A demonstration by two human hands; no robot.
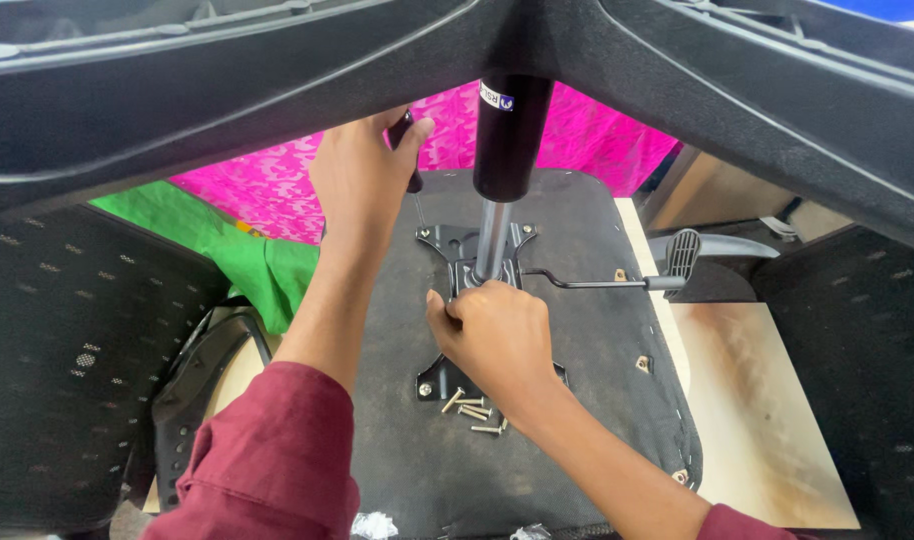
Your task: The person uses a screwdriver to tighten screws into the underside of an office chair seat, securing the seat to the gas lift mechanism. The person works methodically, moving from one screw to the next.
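Note:
An upturned office chair seat (577, 400) lies on a table, its black fabric underside facing up. A black metal mechanism plate (447, 240) sits on it, and a gas lift cylinder (507, 130) with a chrome rod stands upright from the plate. My left hand (362, 170) is closed round a dark tool handle above the plate's far left corner. My right hand (497, 335) rests on the plate at the foot of the rod, fingers curled; what it pinches is hidden. Several loose screws (472, 408) lie beside my right wrist.
The chair's black star base (227, 90) spreads overhead across the top. A lever with a grey paddle (677, 262) sticks out to the right. Black mesh backrests (67, 360) stand at left and right. Pink (267, 185) and green cloth (247, 265) lie behind. A loose black armrest (202, 385) lies at left.

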